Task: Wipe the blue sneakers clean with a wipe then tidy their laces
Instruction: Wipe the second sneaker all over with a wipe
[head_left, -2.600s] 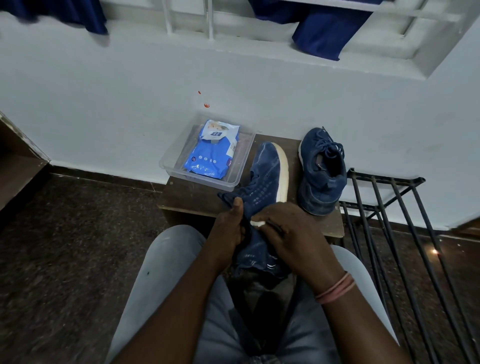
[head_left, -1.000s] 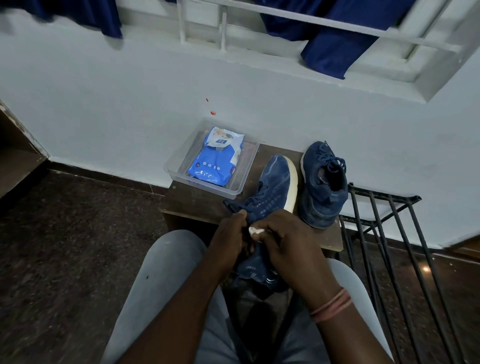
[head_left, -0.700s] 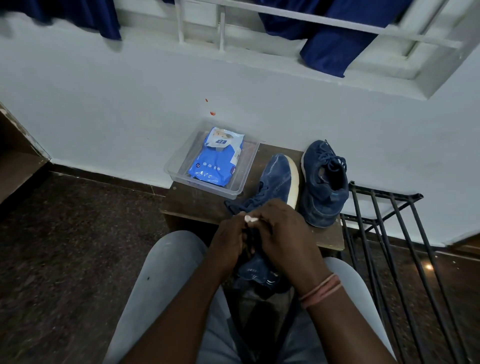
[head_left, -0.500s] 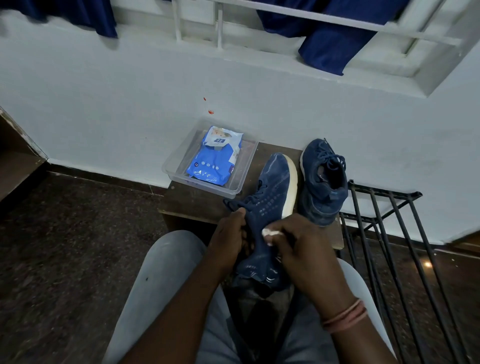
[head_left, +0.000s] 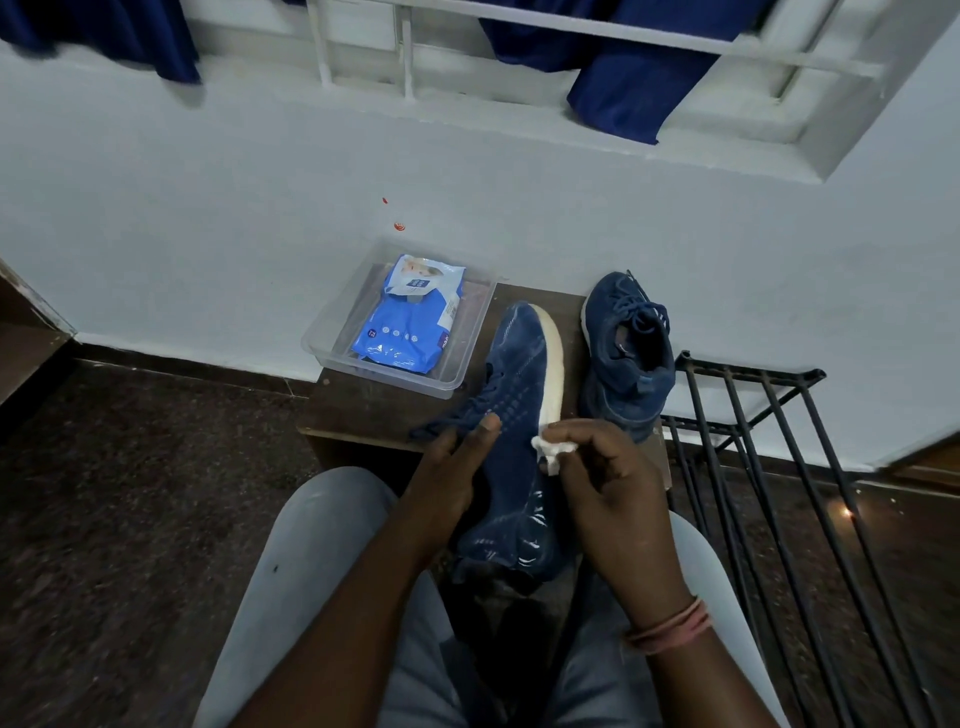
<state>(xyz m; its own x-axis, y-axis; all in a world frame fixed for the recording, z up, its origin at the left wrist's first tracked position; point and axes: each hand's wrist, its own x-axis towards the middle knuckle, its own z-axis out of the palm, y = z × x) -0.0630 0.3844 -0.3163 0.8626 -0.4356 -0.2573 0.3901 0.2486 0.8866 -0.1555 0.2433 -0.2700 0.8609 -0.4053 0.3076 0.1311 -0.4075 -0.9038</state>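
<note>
left hand (head_left: 449, 480) gripping sneaker (head_left: 519, 415), right hand (head_left: 605, 483) pinching wipe (head_left: 551, 451)

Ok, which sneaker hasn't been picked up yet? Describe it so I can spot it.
Find the small brown table against the white wall. The untouched sneaker stands upright at its right end, beside the black metal rack. Unlike the sneaker in hand, tipped sideways showing its pale sole, no hand touches it.

The held sneaker (head_left: 519, 415) has its heel hidden behind both hands. Print on the wipes pack (head_left: 410, 322) is too small to read. The rack (head_left: 779, 467) is cut off at the right edge.
</note>
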